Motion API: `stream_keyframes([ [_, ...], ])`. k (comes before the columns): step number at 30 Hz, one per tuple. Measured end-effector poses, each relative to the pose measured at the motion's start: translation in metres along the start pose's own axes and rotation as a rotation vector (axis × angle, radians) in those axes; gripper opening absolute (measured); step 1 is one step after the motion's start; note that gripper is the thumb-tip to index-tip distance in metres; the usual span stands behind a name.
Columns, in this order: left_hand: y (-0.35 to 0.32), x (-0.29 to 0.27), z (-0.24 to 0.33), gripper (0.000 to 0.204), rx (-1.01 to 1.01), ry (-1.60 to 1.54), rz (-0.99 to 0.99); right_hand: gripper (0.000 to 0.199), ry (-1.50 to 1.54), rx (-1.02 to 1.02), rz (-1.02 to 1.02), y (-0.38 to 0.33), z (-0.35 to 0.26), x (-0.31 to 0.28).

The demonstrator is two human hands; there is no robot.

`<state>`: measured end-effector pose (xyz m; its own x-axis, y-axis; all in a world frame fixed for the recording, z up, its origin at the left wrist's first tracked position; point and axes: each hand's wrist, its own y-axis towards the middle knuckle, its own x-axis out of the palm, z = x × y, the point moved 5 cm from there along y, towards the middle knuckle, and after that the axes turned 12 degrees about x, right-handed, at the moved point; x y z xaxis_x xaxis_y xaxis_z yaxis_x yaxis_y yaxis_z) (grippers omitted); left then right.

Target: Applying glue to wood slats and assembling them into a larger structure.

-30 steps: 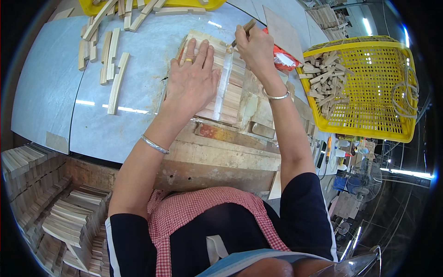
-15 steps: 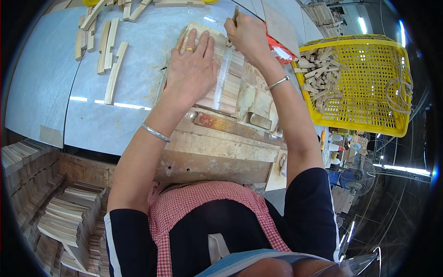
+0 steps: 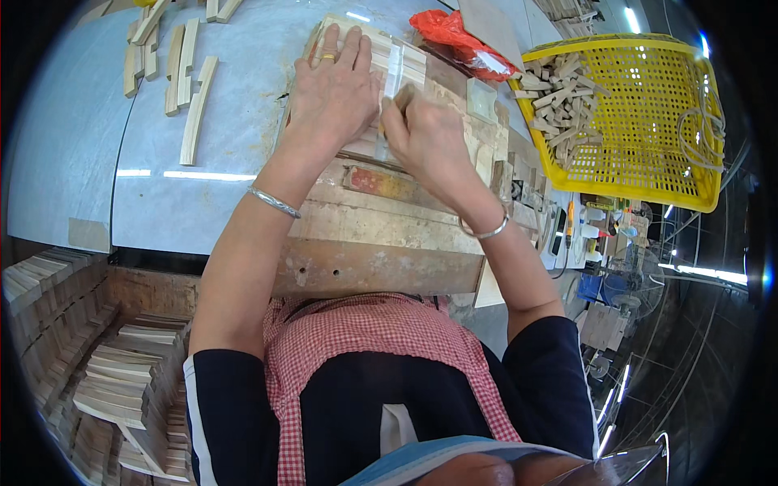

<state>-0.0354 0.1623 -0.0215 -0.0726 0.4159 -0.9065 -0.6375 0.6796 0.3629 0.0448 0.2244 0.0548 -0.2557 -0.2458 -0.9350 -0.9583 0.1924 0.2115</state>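
My left hand (image 3: 334, 101) lies flat, fingers stretched forward, over a row of light wooden strips (image 3: 413, 63) set side by side on a worn wooden board (image 3: 381, 190). Across the strips runs a narrow, pale, see-through strip (image 3: 395, 69), just right of that hand. My right hand (image 3: 433, 142) is closed in a fist at the near part of the pale strip. What it grips is mostly hidden by the fingers; in the earlier frame a thin brown stick-like end shows above the fist. A reddish-yellow block (image 3: 381, 182) sits along the board's near side.
A yellow plastic basket (image 3: 648, 182) with small wood pieces (image 3: 563, 101) stands at the right. Near it lies a red plastic bag (image 3: 454, 36). Notched wooden pieces (image 3: 198, 113) rest on the table at left. Stacked wooden pieces (image 3: 121, 373) fill the lower left.
My right hand has come from the far end of the pale strip toward me, down along it. The red bag it partly covered now shows. My left hand stays pressed on the strips.
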Motion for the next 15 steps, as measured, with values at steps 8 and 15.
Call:
stream_keyframes([
  [8, 0.000, 0.000, 0.001, 0.053, 0.007, 0.004, 0.013, 0.020, 0.363, 0.210, 0.061, -0.037, 0.017, -0.014],
  [15, 0.000, -0.004, 0.000, 0.052, 0.010, 0.034, 0.002, 0.025, 0.518, 0.445, -0.142, -0.032, 0.049, -0.003],
])
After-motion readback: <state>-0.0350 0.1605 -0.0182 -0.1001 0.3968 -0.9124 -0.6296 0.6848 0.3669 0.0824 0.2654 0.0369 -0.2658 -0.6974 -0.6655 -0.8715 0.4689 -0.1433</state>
